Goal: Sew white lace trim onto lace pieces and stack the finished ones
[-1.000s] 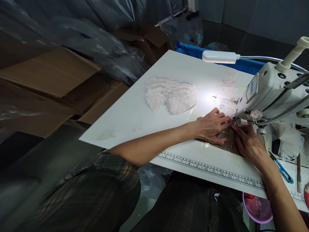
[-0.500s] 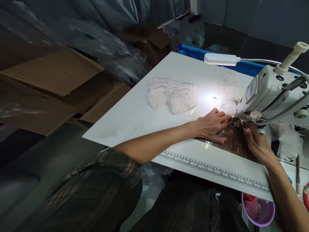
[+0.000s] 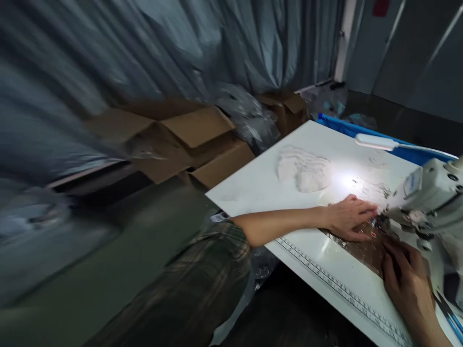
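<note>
My left hand (image 3: 350, 219) lies flat, fingers spread, on the table beside the needle area of a white sewing machine (image 3: 430, 195). Its fingertips reach close to the presser foot, over the edge of a brown sheet (image 3: 363, 253) on the table. On the near side of the foot, my right hand (image 3: 408, 277) rests over the sheet's right part, fingers loosely bent, thumb apart, nothing visible in it. Beyond my left hand lie white lace pieces (image 3: 376, 189), washed out by the lamp. Fringed white lace trim (image 3: 306, 168) sits bunched farther left. Motion blurs fine detail at the needle.
The white table (image 3: 249, 195) has a ruler strip (image 3: 325, 279) along its near edge. A lamp (image 3: 376, 141) hangs over the far side. A blue-handled pointed tool (image 3: 450, 315) lies at lower right. Cardboard boxes (image 3: 198, 127) and plastic bags (image 3: 248, 113) stand beyond the left edge.
The view has swung up and left, so the table appears farther right. My right hand has drawn back from the presser foot toward me. My left hand stays by the foot.
</note>
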Demonstrator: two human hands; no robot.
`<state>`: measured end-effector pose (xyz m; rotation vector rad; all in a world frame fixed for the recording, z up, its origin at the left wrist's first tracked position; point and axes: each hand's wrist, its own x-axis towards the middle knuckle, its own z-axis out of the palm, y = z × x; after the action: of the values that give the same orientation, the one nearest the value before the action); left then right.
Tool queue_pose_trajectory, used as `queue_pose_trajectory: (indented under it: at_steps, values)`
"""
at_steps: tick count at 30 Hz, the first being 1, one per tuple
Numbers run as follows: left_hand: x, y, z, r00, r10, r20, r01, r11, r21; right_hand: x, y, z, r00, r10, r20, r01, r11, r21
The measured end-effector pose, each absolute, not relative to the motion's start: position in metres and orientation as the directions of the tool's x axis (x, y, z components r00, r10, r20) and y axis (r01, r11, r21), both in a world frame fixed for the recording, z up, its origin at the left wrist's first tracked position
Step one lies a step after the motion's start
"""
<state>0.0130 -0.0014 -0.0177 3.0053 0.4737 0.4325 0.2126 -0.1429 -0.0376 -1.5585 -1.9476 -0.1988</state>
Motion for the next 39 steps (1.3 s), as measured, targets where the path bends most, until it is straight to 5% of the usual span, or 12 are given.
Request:
queue_pose_trajectory:
  at_steps: [8, 15, 22, 27, 32, 36, 39]
  values:
    - [0.001, 0.001, -0.008, 0.836, 0.452, 0.310, 0.483, -0.875, -0.029, 0.237, -0.123, -0.061, -0.341, 0.659, 0.670, 0.877, 0.479, -0.025]
    - [-0.058, 0.039, 0.022, 0.379, 0.892, 0.246, 0.878, -0.430, 0.208, 0.235, -0.121, -0.060, -0.385, 0.605, 0.697, 0.868, 0.495, 0.050]
    - [-0.099, 0.043, 0.020, 0.311, 0.933, 0.183, 0.833, -0.360, 0.420, 0.236, -0.124, -0.060, -0.333, 0.697, 0.635, 0.885, 0.464, -0.046]
    - [-0.091, 0.015, 0.025, 0.397, 0.865, 0.308, 0.735, -0.500, 0.457, 0.232, -0.133, -0.048, -0.152, 0.804, 0.575, 0.839, 0.413, -0.355]
    - [-0.047, -0.039, 0.028, 0.710, 0.592, 0.381, 0.411, -0.788, 0.459, 0.199, -0.147, -0.016, -0.021, 0.993, 0.119, 0.449, 0.115, -0.886]
    - [-0.018, -0.060, 0.029, 0.907, 0.306, 0.291, 0.143, -0.872, 0.469, 0.170, -0.156, 0.009, -0.183, 0.979, -0.086, 0.255, -0.037, -0.966]
    - [-0.014, -0.058, 0.035, 0.970, 0.147, 0.195, 0.001, -0.801, 0.599, 0.169, -0.169, 0.015, -0.206, 0.963, -0.174, 0.215, -0.129, -0.968]
